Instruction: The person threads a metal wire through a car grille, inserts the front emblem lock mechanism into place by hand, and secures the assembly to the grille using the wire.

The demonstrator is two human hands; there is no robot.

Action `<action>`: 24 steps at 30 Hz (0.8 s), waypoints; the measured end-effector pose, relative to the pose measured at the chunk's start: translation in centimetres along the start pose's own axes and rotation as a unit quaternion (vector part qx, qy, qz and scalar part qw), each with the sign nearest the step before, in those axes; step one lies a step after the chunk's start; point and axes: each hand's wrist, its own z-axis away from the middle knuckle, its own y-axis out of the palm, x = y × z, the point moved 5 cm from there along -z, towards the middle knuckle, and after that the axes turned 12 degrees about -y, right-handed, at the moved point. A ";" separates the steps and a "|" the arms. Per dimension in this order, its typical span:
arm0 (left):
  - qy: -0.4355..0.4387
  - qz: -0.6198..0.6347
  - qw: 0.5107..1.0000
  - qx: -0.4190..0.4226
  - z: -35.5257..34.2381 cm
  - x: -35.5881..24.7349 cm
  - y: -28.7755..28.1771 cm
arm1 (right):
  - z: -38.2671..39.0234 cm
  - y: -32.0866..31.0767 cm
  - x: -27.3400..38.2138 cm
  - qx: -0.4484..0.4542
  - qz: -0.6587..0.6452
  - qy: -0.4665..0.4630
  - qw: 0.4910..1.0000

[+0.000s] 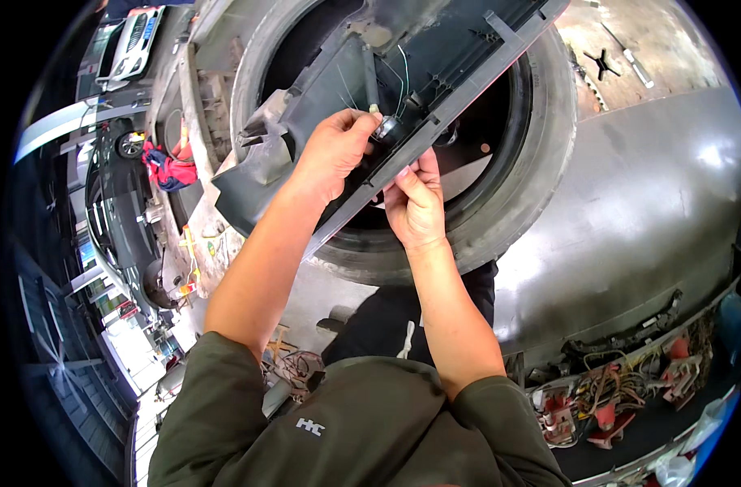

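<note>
A long black plastic bumper panel point(468, 61), inner side up with ribs and clips, lies slanted across a big tire point(549, 154). My left hand point(338, 150) is over the panel, with thumb and forefinger pinched at a small pale plug point(374, 109). Just beside those fingertips sits a round part with a shiny rim point(391, 128), set in the panel. Thin white and green wires point(404, 77) loop above it. Below the panel's near edge, my right hand point(416, 203) is closed on that edge; some of its fingertips are hidden beneath it.
Bundled wires and red metal parts point(605, 402) lie at the lower right. A black cross-shaped piece point(602, 64) rests on the floor at the far right. At left stand a dark car point(115, 203), a white car point(135, 40) and a red-and-blue cloth bundle point(171, 166).
</note>
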 end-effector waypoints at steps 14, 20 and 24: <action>0.070 0.047 0.996 -0.028 1.2 0.7 0.0 | 0.0 0.3 -0.1 -0.001 -0.020 0.003 1.000; 0.131 0.041 0.985 0.106 2.2 1.4 -0.6 | 0.0 0.5 0.2 0.003 0.017 -0.009 1.000; 0.175 -0.029 0.971 0.161 3.4 1.0 -0.2 | -0.1 1.0 0.3 0.016 0.000 -0.004 1.000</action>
